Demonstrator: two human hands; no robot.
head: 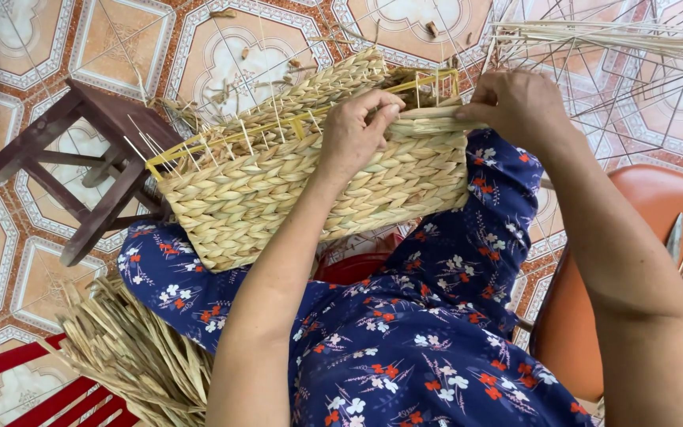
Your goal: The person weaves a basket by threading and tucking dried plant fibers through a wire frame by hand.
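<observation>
Left hand [355,130] is laid over the top edge of the woven basket [310,186], fingers curled down onto the rim and closed on the plaited strand there. Right hand [515,103] is closed on the same rim at the basket's right end, a flat straw strand [436,122] pinched between thumb and fingers. The two hands are held near each other, not touching.

Fingertips of both hands are hidden behind the rim and the strand; exactly how the strand is gripped cannot be made out. The basket's underside is hidden against the lap, and its inside is barely seen.

The basket is rested on the knees, on a blue flowered dress [405,340], tilted with its side wall to the camera. The wall is built of thick pale braided straw in rows. Thin stakes are seen sticking up from the unfinished rim, with a yellow frame [223,142] along it.

A dark wooden stool [88,158] is stood to the left on the patterned tiled floor [9,261]. A bundle of loose straw [136,356] lies lower left. Wire frames [634,87] are stacked upper right, cut off by the edge. An orange chair [571,332] is partly covered by the right arm.
</observation>
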